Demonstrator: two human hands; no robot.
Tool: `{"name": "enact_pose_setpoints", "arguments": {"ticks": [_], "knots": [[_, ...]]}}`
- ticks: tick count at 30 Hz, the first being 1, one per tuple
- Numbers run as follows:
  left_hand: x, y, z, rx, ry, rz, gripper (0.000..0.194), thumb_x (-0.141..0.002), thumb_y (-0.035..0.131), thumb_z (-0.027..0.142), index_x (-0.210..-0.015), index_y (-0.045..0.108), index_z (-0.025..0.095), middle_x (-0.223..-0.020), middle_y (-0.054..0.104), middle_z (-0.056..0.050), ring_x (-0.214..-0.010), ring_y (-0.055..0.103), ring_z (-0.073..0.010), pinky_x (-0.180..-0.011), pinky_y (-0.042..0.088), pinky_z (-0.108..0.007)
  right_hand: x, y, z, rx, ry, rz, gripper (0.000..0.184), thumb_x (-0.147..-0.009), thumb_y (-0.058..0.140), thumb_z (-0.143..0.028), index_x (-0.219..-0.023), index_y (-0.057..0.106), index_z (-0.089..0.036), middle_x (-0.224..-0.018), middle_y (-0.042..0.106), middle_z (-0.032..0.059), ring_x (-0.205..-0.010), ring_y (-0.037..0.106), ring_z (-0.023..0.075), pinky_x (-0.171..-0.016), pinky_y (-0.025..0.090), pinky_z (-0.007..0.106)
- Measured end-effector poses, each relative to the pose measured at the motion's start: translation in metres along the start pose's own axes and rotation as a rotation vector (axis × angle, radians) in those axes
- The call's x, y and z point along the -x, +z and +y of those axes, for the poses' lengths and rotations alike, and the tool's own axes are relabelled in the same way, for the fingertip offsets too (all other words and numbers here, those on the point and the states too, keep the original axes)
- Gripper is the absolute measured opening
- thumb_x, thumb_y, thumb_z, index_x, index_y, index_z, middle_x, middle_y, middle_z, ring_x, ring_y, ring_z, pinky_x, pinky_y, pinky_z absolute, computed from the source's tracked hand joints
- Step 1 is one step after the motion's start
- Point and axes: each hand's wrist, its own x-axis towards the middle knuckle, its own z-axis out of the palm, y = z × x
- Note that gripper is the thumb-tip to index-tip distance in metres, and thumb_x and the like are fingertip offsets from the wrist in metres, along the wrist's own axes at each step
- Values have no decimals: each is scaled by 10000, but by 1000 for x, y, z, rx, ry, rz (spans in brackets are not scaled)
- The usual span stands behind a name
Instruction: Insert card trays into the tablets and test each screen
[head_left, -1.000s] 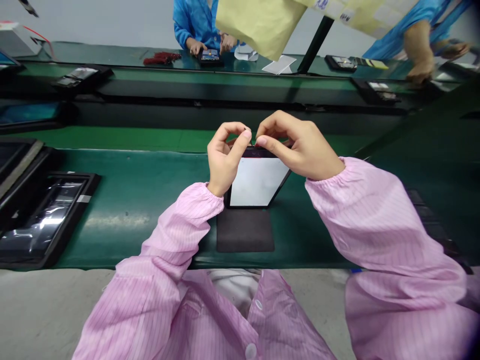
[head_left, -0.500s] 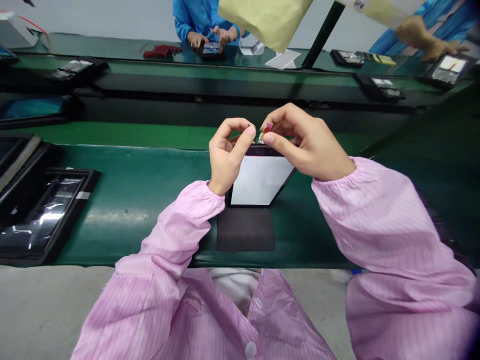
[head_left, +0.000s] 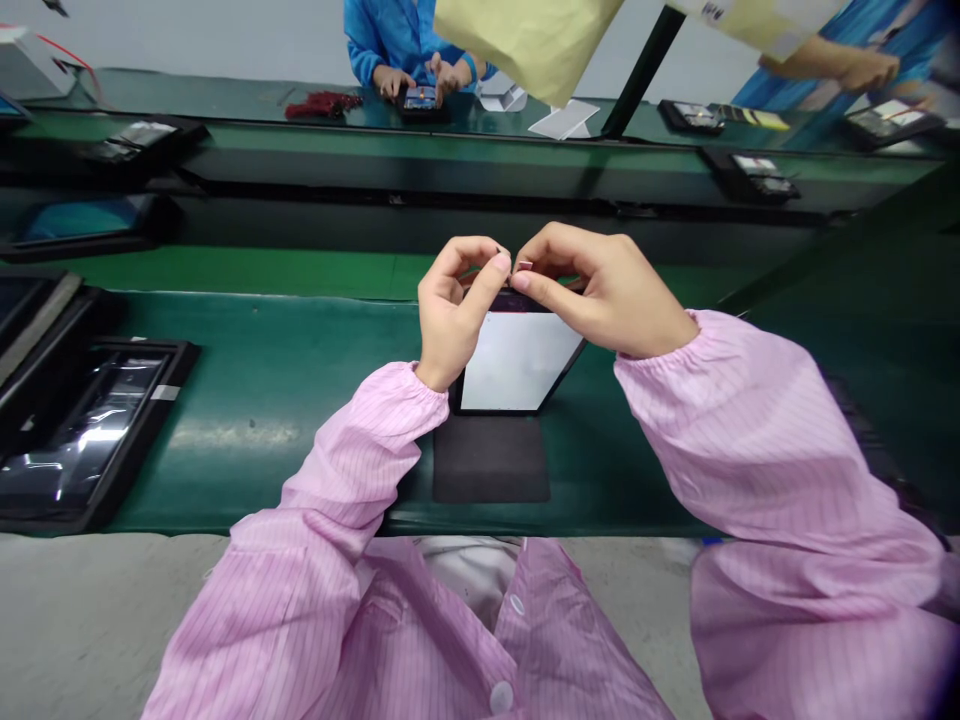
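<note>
A dark-framed phone (head_left: 517, 362) with a pale reflecting face lies tilted on the green bench, its near end over a dark grey mat (head_left: 491, 460). My left hand (head_left: 456, 310) is closed in a pinch above the phone's far edge. My right hand (head_left: 596, 290) is pinched too, thumb and forefinger on a small pink and white tab (head_left: 521, 267). The two pinches nearly touch over the phone's top edge. Both arms are in pink striped sleeves.
Black trays (head_left: 82, 430) holding glossy panels sit at the left. Beyond runs a green conveyor belt (head_left: 225, 270) and a second bench with more trays. A person in a blue coat (head_left: 397, 45) works on a phone opposite; another person's arm (head_left: 832, 65) reaches in at top right. Yellow paper (head_left: 525, 40) hangs overhead.
My right hand lifted slightly, showing the small tab, then came back down so both pinches meet again at the phone's top edge. The arm at top right moved.
</note>
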Motion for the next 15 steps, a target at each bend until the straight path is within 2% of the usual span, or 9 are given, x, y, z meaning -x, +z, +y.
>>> {"name": "enact_pose_setpoints", "arguments": {"ticks": [3, 6, 8, 10, 11, 13, 15], "knots": [[-1, -2, 1, 11, -15, -12, 252, -834, 649, 492, -861, 614, 244, -858, 627, 15, -858, 651, -127, -820, 520, -273, -3, -3, 0, -57, 41, 45, 339, -859, 624, -520, -785, 579, -192, -698, 605, -10, -650, 573, 119, -625, 467, 253], [3, -9, -4, 37, -81, -54, 290, -836, 632, 523, -909, 639, 243, -878, 657, 3, -889, 667, -148, -874, 520, -302, 6, -8, 14, -254, 155, 212, 285, -842, 666, -469, -818, 550, -209, -767, 636, -7, -736, 630, 132, -694, 511, 266], [12, -15, -13, 113, -209, -98, 374, -870, 545, 579, -959, 662, 235, -914, 690, -16, -940, 682, -177, -901, 525, -324, 23, -4, 34, -439, 263, 399, 266, -835, 677, -436, -840, 519, -222, -843, 662, -3, -817, 654, 133, -750, 526, 269], [22, -20, -27, 212, -389, -97, 493, -915, 408, 621, -1018, 677, 221, -996, 718, -38, -1021, 681, -200, -937, 524, -337, 47, 12, 58, -670, 402, 565, 309, -805, 694, -451, -835, 477, -234, -908, 676, -10, -841, 657, 120, -764, 524, 257], [26, -21, -35, 248, -479, -62, 534, -931, 357, 621, -1041, 679, 210, -1046, 722, -47, -1065, 673, -206, -963, 516, -339, 59, 23, 68, -820, 500, 575, 356, -769, 716, -472, -829, 454, -238, -921, 675, -19, -804, 655, 113, -735, 522, 250], [32, -24, -47, 272, -640, 78, 536, -950, 346, 584, -1055, 677, 176, -1114, 720, -64, -1122, 655, -216, -1008, 496, -346, 78, 46, 80, -1034, 703, 510, 407, -736, 721, -517, -837, 434, -246, -924, 669, -26, -772, 655, 128, -666, 510, 254], [35, -26, -53, 245, -795, 234, 488, -957, 382, 525, -1021, 673, 139, -1100, 728, -89, -1112, 662, -233, -1015, 495, -369, 90, 64, 78, -1128, 774, 449, 402, -751, 696, -537, -840, 429, -249, -977, 670, -14, -825, 666, 154, -678, 509, 273]]}}
